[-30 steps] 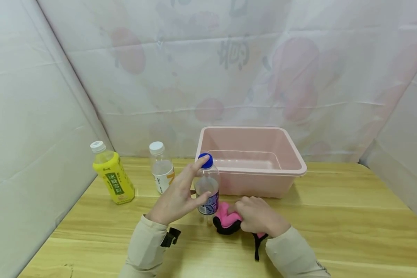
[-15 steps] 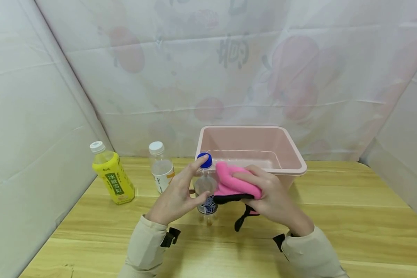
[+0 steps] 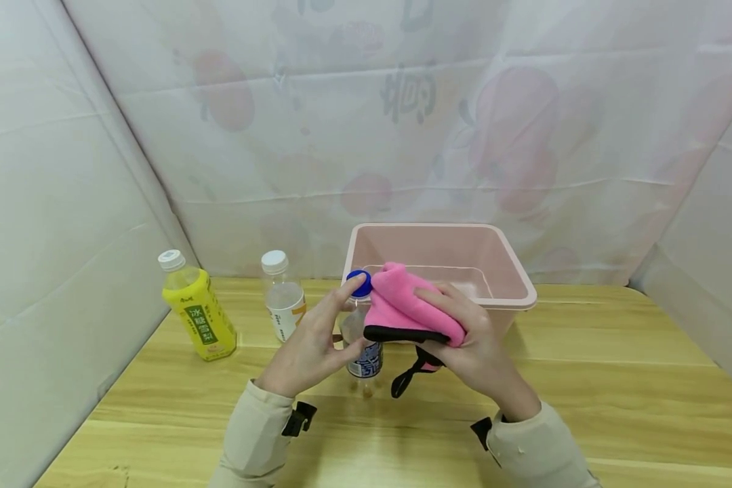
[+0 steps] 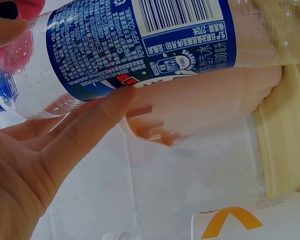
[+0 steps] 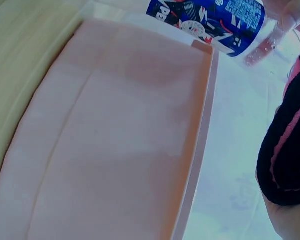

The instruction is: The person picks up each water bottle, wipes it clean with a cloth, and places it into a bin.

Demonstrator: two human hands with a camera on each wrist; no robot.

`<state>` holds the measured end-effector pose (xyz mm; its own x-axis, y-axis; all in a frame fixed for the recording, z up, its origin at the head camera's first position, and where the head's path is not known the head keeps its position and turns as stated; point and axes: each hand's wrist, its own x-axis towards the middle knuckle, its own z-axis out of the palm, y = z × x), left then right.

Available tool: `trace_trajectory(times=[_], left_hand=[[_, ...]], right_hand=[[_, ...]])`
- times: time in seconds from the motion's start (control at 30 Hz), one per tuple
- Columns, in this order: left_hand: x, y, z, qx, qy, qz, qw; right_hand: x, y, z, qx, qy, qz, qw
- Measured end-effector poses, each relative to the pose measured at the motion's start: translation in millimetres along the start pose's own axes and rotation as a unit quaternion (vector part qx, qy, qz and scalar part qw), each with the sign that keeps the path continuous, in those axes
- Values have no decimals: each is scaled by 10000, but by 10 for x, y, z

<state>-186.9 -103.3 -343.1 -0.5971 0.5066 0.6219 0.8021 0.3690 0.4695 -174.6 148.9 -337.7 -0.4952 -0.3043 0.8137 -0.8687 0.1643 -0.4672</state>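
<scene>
My left hand (image 3: pixel 311 346) holds an upright clear plastic bottle (image 3: pixel 364 360) with a blue cap and dark blue label. A fingertip lies at the cap and the thumb at the label. In the left wrist view the bottle's label (image 4: pixel 145 45) and barcode fill the upper part. My right hand (image 3: pixel 476 349) grips a folded pink cloth (image 3: pixel 405 305) with black edging, raised beside the bottle's neck and partly overlapping it. A black loop (image 3: pixel 405 381) hangs below the cloth. The right wrist view shows the cloth's black edge (image 5: pixel 275 165) at the right.
Behind the hands a pink plastic basin (image 3: pixel 512 298) stands on the wooden table (image 3: pixel 616 379). To the left are a white-capped clear bottle (image 3: pixel 285 305) and a yellow-labelled bottle (image 3: pixel 201 315). White sheeting (image 3: pixel 366 135) encloses the back and sides.
My right hand has lifted the pink cloth from the table up to the bottle's neck, and the cloth has turned slightly. The left hand and the bottle have stayed in place.
</scene>
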Motion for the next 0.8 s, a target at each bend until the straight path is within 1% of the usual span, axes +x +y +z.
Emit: trace_trajectory(times=[0.1,0.2,0.33,0.4,0.47,0.5,0.57,0.63,0.7,0.73,0.8], left_hand=[[-2,4,3,64,21,4,10000],[0,3,9,86,39,34,9999],[7,2,16,124,49,78,9999],[7,3,16,135,57,71,9999],[8,7,17,158,69,65,9998],[6,7,18,160,73,56,9998],[4,10,22,167,74,34,9998],[3,14,26,181,64,17,9998],[1,17,29,191,60,10,9998],[1,18,30,197,57,12,9998],[2,19,28,225,57,34,9997]], right_hand=[[-4,5,-17,-434,-206,-1,9988],[-8,2,-38,-1054,-517,52,9931],[-26,-15,-82,-1790,-1003,203,9785],[-40,-20,-100,-2135,-1320,355,9673],[-63,-10,-99,-2308,-1841,585,9536],[-77,1,-84,-2394,-2143,709,9443],[-105,29,-41,-2546,-2749,931,9225],[-146,63,27,-2578,-3324,1200,8992],[-191,94,108,-2710,-3726,1413,8762],[-217,110,146,-2754,-3870,1512,8669],[-270,133,213,-2864,-4063,1669,8515]])
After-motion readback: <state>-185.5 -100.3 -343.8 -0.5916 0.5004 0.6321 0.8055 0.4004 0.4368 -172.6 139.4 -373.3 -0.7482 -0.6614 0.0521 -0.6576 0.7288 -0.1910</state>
